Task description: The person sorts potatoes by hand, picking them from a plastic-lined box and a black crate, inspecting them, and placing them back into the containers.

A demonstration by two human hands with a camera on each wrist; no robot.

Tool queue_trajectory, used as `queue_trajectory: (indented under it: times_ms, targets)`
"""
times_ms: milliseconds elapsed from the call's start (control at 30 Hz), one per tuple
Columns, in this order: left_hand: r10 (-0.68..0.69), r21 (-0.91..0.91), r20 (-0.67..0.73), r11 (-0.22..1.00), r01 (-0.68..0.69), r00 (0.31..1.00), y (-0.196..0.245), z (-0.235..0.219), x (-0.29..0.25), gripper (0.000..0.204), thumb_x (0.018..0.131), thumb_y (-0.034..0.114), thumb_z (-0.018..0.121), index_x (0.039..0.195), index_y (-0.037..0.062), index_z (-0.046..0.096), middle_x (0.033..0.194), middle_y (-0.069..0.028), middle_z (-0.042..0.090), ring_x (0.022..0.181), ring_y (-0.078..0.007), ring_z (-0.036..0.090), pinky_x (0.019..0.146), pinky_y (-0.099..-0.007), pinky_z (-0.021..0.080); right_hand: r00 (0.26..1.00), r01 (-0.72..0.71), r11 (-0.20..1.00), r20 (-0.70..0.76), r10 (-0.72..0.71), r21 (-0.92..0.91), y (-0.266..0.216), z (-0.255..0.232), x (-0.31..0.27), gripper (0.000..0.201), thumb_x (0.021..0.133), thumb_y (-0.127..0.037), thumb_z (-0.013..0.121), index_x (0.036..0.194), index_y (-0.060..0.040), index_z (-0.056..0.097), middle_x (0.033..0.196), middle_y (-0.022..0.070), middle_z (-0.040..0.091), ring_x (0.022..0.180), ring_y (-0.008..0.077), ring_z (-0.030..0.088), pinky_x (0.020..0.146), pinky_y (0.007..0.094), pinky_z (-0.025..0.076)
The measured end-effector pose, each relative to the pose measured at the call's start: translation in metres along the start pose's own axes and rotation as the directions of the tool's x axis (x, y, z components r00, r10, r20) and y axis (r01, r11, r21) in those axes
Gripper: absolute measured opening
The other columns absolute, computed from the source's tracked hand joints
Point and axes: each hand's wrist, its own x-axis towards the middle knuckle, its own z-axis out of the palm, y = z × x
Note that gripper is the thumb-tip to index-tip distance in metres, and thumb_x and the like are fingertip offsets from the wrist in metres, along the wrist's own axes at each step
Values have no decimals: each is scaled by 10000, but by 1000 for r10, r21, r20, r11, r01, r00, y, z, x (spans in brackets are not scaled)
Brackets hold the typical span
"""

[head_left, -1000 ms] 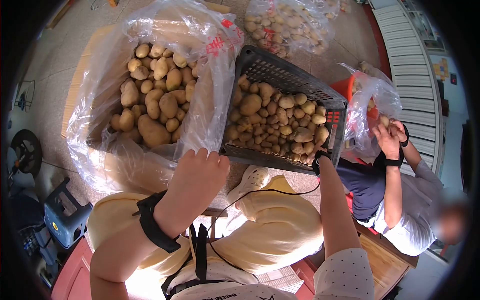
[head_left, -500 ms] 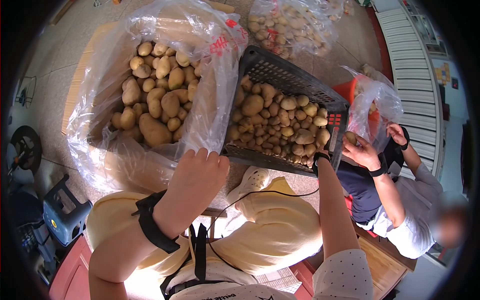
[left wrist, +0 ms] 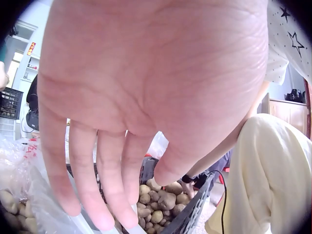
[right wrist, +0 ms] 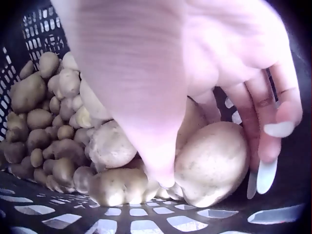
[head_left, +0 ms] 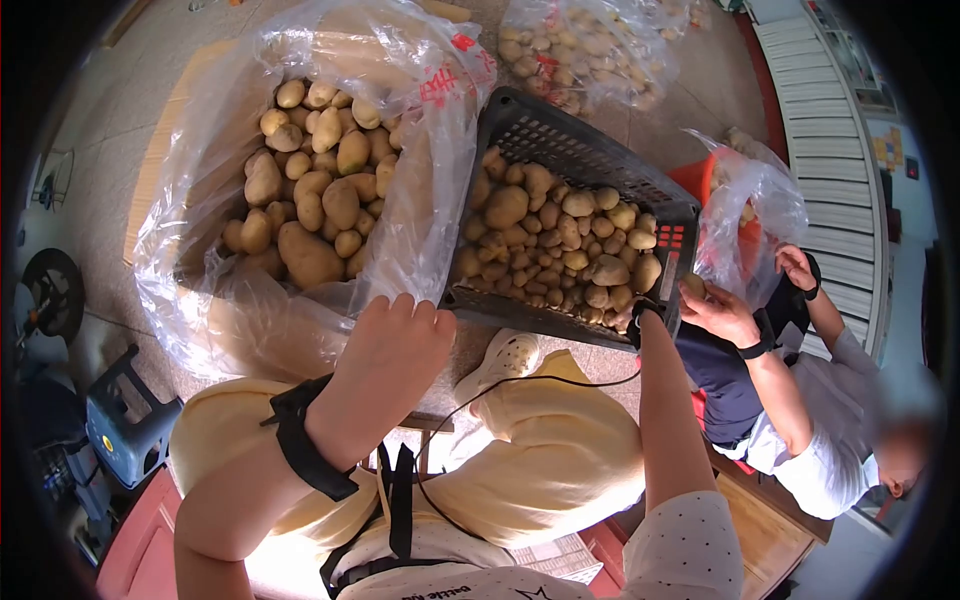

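Deep at the near right end of a black plastic crate [head_left: 610,155], my right hand [right wrist: 214,53] has its thumb on one side of a large tan potato [right wrist: 212,163] and its fingers round the other. More potatoes [head_left: 575,235], mostly small, lie beside it in the crate. My left hand [head_left: 385,350] is palm down at the near edge between the crate and a plastic-lined box, its relaxed fingers [left wrist: 109,161] hanging by the clear plastic liner [head_left: 420,190] and holding no potato. Bigger potatoes [head_left: 340,205] fill that box.
Another person's hand [head_left: 725,315] holds a potato [head_left: 693,286] just outside the crate's right end. Behind it stands a red bucket [head_left: 695,180] with a plastic bag. A clear bag of potatoes [head_left: 590,50] lies beyond the crate. A blue stool [head_left: 130,420] is at left.
The other person's hand has come from the bagged bucket leftward to the crate's right end with a potato. My left hand has barely moved; my right hand stays in the crate.
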Motion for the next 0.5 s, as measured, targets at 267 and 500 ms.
queue_trajectory:
  times_ms: [267, 500]
  targets:
    - [22, -21, -102, 999, -24, 995, -1, -3, -2, 123, 817, 195, 616, 813, 78, 578, 727, -38, 548, 737, -204, 561, 651, -335, 452, 978, 188, 940, 31, -205, 286, -1, -25, -40, 767, 699, -363, 788, 1258, -9, 403, 734, 90, 614, 613, 195, 606, 517, 332, 480]
    - [77, -2, -194, 997, -79, 978, -1, -3, -9, 132, 832, 199, 605, 821, 70, 581, 721, -44, 564, 748, -214, 579, 652, -341, 459, 884, 425, 661, -128, -449, 619, -55, -59, -141, 622, 791, -398, 720, 1228, -39, 462, 788, 72, 603, 547, 95, 546, 458, 237, 437]
